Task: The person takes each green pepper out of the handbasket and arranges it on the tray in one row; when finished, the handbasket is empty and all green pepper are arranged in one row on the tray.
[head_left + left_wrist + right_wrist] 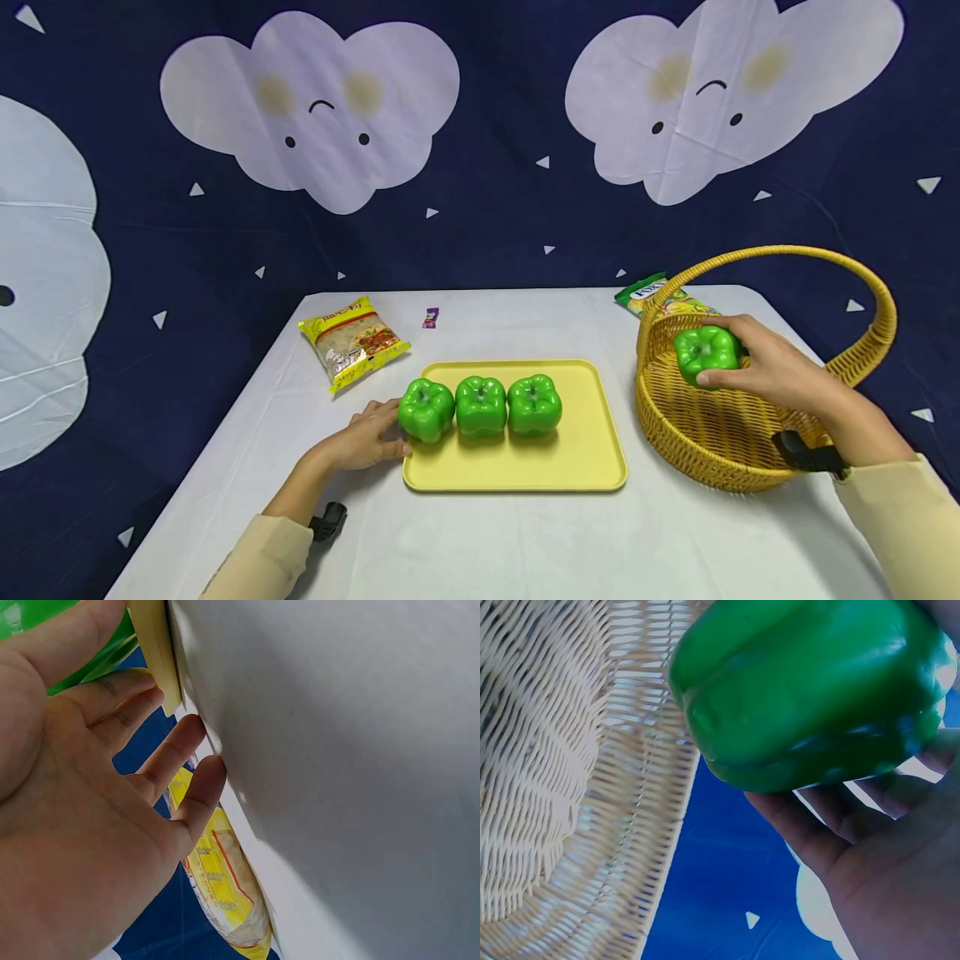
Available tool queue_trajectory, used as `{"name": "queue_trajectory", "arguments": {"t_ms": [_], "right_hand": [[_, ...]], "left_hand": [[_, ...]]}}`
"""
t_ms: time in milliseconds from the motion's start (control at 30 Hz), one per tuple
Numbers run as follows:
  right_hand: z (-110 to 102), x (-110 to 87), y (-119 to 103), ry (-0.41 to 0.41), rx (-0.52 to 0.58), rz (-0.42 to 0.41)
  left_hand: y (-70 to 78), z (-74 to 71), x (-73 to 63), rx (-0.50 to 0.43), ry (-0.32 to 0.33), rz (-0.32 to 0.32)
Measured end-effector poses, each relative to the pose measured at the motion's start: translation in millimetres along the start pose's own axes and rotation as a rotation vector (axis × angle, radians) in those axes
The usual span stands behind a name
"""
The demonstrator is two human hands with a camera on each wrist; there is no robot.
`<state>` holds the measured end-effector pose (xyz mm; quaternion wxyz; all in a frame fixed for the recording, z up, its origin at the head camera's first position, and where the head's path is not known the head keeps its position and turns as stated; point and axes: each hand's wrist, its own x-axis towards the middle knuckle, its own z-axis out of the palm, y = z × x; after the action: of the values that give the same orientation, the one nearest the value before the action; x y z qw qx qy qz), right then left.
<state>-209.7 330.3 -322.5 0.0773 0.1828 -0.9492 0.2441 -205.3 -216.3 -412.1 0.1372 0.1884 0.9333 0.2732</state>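
In the head view a green bell pepper [706, 356] is held by my right hand [772, 367] over the yellow wicker basket [701, 462]. The right wrist view shows the same pepper [810, 690] between thumb and fingers, beside the woven wall. A yellow tray [517, 471] bears three more bell peppers in a row: a left one [426, 410], a middle one [481, 406] and a right one [534, 405]. At the tray's left edge lies my left hand [367, 437], its fingers loosely extended. In the left wrist view its fingers [191, 784] curve slightly and grip nothing.
A yellow food packet [356, 342] lies at the back left, with a small purple wrapper [431, 317] to its right. Behind the basket is a green packet [648, 292]. The basket's tall handle [780, 250] arches above its rim. A dark cloud-patterned cloth [495, 233] hangs behind the table.
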Motion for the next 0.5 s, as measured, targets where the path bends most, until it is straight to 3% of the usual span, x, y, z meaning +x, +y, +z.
{"name": "queue_trajectory", "arguments": {"t_ms": [300,500], "right_hand": [[-0.8,-7.3,-20.0,0.028,0.01,-0.017],[3.5,-8.8,-33.6,0.099,0.012,-0.066]], "left_hand": [[0.3,-0.1,0.0,-0.002,-0.002,-0.005],[0.6,0.1,-0.1,-0.003,-0.001,-0.004]]}}
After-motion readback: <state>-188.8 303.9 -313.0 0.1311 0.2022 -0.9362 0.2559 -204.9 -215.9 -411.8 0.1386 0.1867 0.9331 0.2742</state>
